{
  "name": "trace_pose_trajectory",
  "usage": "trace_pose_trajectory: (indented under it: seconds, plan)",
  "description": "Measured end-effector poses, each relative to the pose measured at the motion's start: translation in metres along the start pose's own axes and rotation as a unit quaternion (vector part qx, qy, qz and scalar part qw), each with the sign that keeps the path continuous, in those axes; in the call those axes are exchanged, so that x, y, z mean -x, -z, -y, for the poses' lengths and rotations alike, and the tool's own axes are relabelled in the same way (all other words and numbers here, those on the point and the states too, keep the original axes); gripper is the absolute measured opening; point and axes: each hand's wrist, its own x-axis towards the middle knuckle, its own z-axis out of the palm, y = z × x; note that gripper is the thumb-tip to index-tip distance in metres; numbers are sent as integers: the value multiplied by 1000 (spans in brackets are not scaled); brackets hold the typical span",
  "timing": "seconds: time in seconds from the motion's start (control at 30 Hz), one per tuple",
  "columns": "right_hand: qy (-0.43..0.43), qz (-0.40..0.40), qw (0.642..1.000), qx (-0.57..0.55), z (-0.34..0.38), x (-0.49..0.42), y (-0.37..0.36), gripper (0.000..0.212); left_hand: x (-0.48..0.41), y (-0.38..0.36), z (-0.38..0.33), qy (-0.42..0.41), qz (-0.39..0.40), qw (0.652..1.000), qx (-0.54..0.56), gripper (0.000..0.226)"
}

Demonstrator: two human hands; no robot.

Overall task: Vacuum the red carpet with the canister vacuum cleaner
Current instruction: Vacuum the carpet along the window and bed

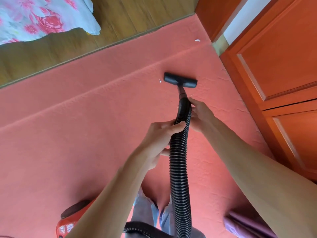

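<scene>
A pale floral cloth overhangs a strip of brown wood-plank floor that borders the far edge of the flat red carpet. The carpet lies wide open on the left, creased by long ridges. The glossy red canister vacuum body sits low left. The left hand wraps the ribbed black plastic hose, and the right hand clasps it higher up. The black T-shaped floor nozzle rests on the carpet near panelled orange wooden cabinet doors, which bound the carpet's right edge.

left hand 1 | right hand 1 | hose 1 | nozzle 1 | canister 1 | carpet 1 | scraps 2 | door panels 2 | cloth 1
</scene>
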Motion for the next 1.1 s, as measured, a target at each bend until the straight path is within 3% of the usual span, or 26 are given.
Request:
trace_pose_trajectory:
  seconds: [0.17, 0.3, 0.47, 0.73, 0.93, 1.1]
  plan:
    - [12, 35, 996, -80, -29, 35, -21, 60, 55, 36, -10, -22, 40, 998, 35, 23]
    - [-7, 52, 995, -89, -54, 58, -42, 84, 88, 63, -17, -21, 50, 998, 17, 25]
    - [-43, 50, 993, -102, -69, 69, -63, 56, 101, 91, -16, -7, 36, 998, 41, 26]
    - [-24, 33, 999, -13, -48, 48, -88, 25, 56, 96, -6, 11, 4, 996, 91, 26]
    - [-19, 6, 999, 36, -35, 16, -105, 26, 16, 93, -11, 11, -26, 996, 87, 31]
    - [22, -9, 998, -56, -40, 22, -102, 39, 24, 114, -16, 27, 18, 997, 73, 30]
